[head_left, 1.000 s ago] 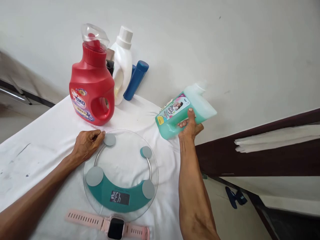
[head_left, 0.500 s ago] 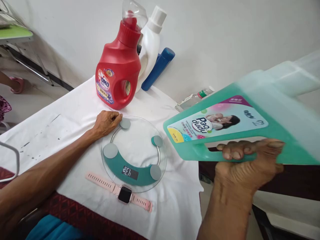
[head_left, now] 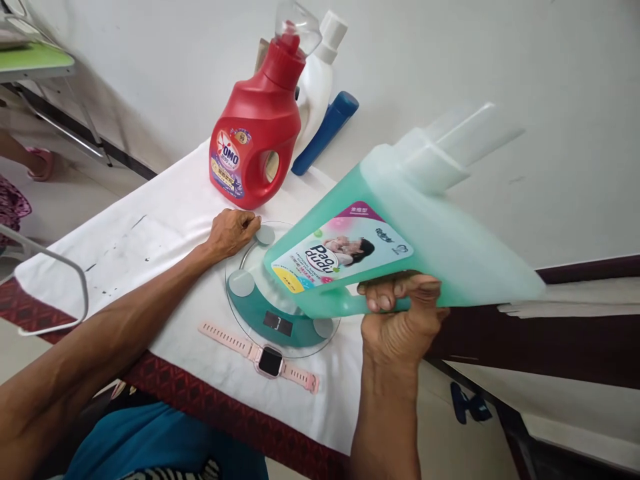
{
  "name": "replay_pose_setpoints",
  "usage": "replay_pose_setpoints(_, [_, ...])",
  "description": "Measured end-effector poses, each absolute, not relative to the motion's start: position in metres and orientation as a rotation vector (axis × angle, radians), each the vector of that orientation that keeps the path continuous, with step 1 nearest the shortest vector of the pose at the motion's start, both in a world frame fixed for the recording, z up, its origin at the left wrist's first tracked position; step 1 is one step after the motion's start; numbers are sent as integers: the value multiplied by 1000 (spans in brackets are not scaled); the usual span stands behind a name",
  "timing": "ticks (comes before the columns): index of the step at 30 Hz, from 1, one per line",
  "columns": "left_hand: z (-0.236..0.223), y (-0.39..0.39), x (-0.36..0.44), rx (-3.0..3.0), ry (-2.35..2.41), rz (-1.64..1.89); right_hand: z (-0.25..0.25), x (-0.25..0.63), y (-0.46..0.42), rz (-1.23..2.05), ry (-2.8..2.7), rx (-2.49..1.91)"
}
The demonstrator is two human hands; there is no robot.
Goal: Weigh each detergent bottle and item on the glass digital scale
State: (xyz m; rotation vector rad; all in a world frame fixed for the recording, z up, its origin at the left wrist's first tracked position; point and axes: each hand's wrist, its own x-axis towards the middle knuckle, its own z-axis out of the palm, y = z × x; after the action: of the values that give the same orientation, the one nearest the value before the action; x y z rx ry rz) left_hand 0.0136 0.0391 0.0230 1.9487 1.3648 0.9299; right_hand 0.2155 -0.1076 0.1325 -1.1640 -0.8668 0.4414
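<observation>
My right hand [head_left: 400, 307] is wrapped round the handle of a large bottle of green laundry detergent [head_left: 345, 260], labelled Pao dudu. The bottle is tilted in the air, its clear cap up to the right and its base over the right part of a round glass scale [head_left: 270, 337]. I cannot tell whether the base touches the glass. My left hand [head_left: 233, 233], fingers curled, rests on the white cloth at the scale's far left edge. Just in front of the scale lies a pink-strapped smartwatch [head_left: 270, 361]. The scale's small display is lit, partly unreadable.
A red OMO detergent bottle [head_left: 255, 133] stands behind my left hand. Behind it are a white bottle [head_left: 315, 87] and a leaning blue bottle [head_left: 327, 132], near the wall. A metal frame [head_left: 83, 293] juts in at left. Blue slippers [head_left: 470, 403] lie on the floor.
The green detergent bottle has moved left in my right hand, from beside the scale to over its right part. My left hand stays by the scale's edge. The display reading differs.
</observation>
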Motion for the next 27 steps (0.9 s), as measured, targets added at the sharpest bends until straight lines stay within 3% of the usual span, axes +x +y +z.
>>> replay_pose_setpoints(12, [26,37,13,1979,1356,929,113,233,-118,394,-1023,-1165])
replay_pose_setpoints(20, [25,39,13,1991,1350,986,45,279,-156,225,-787,-1532])
replay_pose_setpoints(27, [21,42,11,2004,1373,1022,10,276,-159,427,-717,-1583])
